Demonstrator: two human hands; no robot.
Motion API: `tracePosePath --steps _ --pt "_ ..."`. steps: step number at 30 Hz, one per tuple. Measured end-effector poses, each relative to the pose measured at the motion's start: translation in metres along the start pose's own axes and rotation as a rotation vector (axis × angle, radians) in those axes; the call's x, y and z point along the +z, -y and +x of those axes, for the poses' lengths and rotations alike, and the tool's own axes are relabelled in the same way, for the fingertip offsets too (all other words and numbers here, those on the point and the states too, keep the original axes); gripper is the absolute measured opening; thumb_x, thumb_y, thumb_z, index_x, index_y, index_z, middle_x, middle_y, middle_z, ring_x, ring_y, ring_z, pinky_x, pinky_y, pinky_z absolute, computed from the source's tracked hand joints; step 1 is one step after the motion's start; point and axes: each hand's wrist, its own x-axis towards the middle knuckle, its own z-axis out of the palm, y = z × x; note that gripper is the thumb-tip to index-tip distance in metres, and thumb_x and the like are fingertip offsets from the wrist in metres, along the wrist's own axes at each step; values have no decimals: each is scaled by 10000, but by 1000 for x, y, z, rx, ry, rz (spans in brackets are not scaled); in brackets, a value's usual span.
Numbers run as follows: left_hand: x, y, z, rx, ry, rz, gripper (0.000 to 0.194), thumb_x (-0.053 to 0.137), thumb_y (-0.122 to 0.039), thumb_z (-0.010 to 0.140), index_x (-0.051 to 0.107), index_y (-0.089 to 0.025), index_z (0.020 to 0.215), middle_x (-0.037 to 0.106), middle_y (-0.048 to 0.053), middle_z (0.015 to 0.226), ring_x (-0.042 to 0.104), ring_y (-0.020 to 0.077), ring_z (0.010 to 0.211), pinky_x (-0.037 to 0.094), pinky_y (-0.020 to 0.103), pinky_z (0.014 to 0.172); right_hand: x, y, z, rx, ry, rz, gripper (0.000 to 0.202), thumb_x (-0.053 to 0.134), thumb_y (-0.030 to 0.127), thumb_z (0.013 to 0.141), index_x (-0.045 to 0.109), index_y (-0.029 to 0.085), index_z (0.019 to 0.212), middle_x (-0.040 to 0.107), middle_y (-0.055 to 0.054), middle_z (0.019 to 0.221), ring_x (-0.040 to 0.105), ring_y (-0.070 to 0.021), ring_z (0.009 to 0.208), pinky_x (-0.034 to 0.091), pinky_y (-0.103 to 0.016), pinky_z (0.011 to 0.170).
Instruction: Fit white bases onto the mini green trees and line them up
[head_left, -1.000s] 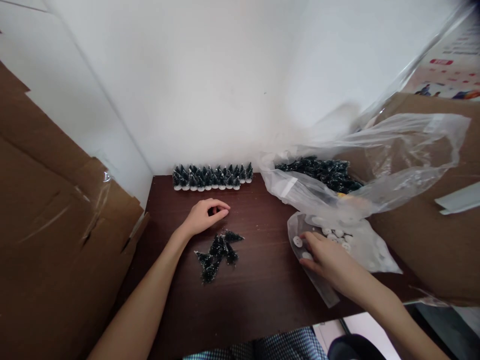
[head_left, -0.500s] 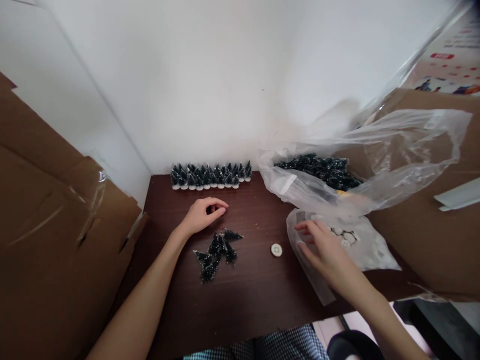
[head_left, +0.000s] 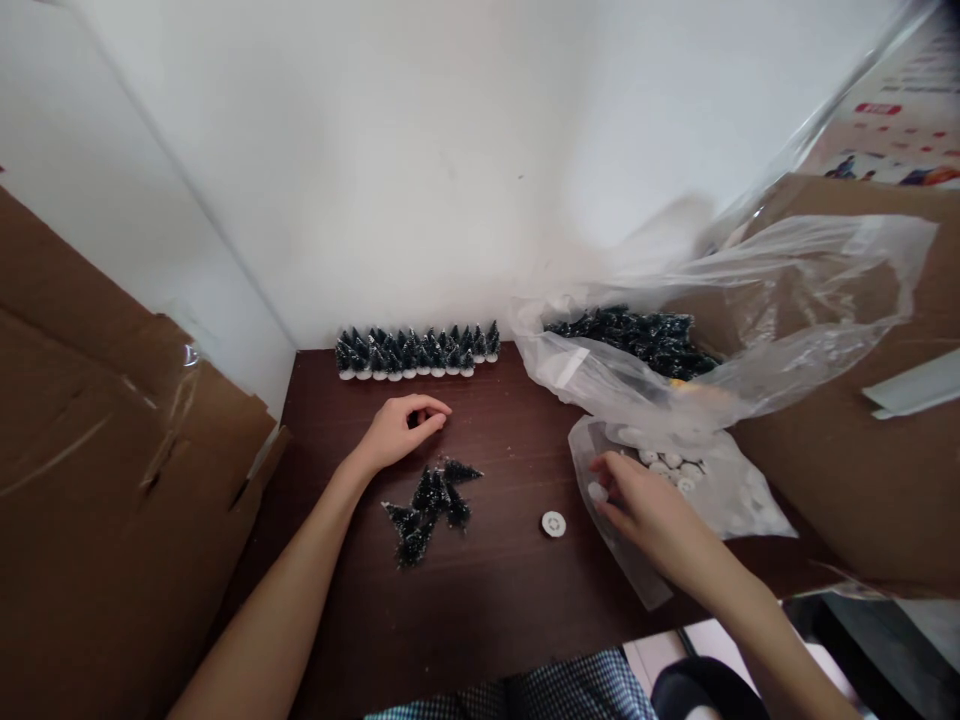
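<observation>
My left hand (head_left: 405,425) rests on the dark brown table (head_left: 480,610), fingers curved with a gap between thumb and fingertips and nothing in them. Just below it lie several loose, snow-tipped green mini trees (head_left: 431,495). My right hand (head_left: 637,500) is over the clear bag of white round bases (head_left: 739,495), its thumb and fingers apart, near a white base (head_left: 598,491) at the bag's left edge. One more white base (head_left: 553,524) lies on the table between my hands.
Rows of small trees on white bases (head_left: 416,355) stand along the wall. A large plastic bag (head_left: 810,300) with many dark trees (head_left: 637,335) lies at the back right. Cardboard boxes flank the table, left (head_left: 97,450) and right (head_left: 862,490).
The loose base between my hands has shifted slightly toward the front edge. My right hand's fingers have curled in more over the bag. My left hand has hardly moved.
</observation>
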Motion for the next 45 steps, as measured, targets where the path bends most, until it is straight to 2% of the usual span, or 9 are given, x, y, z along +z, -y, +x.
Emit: tracePosePath --steps 9,16,23,28,33,36,40,43,45 --pt "1 1 1 -7 -9 -18 255 594 -367 855 746 -193 962 751 42 875 608 180 747 437 292 704 1 5 2 15 -32 -52 212 464 40 781 486 185 934 577 -83 980 594 -217 822 404 -301 715" --pt "2 1 2 -26 -79 -44 257 564 -359 865 743 -178 899 737 31 717 589 174 654 387 265 594 -6 11 4 23 -279 -7 218 454 60 738 446 210 897 549 -65 915 557 -208 763 379 -301 676" --pt "1 1 1 -39 -120 -56 262 542 -350 862 733 -177 903 717 25 696 565 159 611 394 252 575 1 43 14 -137 -123 194 182 461 73 763 481 218 872 565 -30 879 572 -177 742 413 -274 656" --pt "1 3 1 -41 -128 -77 264 532 -334 860 724 -170 937 707 19 682 565 154 597 412 250 586 0 35 11 -72 -245 -39 91 442 143 884 507 200 910 596 -79 944 616 -220 793 439 -325 712" --pt "2 4 2 -41 -142 -72 279 518 -345 865 727 -174 937 709 19 682 580 162 609 410 247 575 -5 12 4 25 -172 -418 166 441 52 874 556 171 865 652 -138 902 643 -272 815 441 -345 715" --pt "2 5 3 -40 -143 -65 282 517 -352 868 729 -177 928 711 19 683 583 163 612 408 247 577 -5 6 7 55 -152 -492 230 469 11 844 589 122 1006 680 -192 995 662 -304 906 470 -367 775" --pt "2 7 2 -35 -144 -58 282 513 -359 879 729 -182 919 712 18 683 582 165 613 399 247 571 -3 4 16 96 -172 -617 425 465 10 834 512 28 1256 646 -298 1170 643 -385 1056 478 -446 865" --pt "2 7 1 -36 -141 -59 280 514 -358 884 729 -182 917 715 19 691 583 164 615 404 247 579 -2 2 20 106 -169 -682 472 447 -4 824 480 -29 1295 634 -339 1167 646 -415 1053 478 -481 863" --pt "2 7 1 -39 -142 -61 279 515 -358 884 729 -181 917 716 19 694 576 162 609 406 249 583 -2 0 22 116 -182 -696 443 449 18 842 501 -3 1282 640 -326 1158 649 -417 1046 487 -485 841"
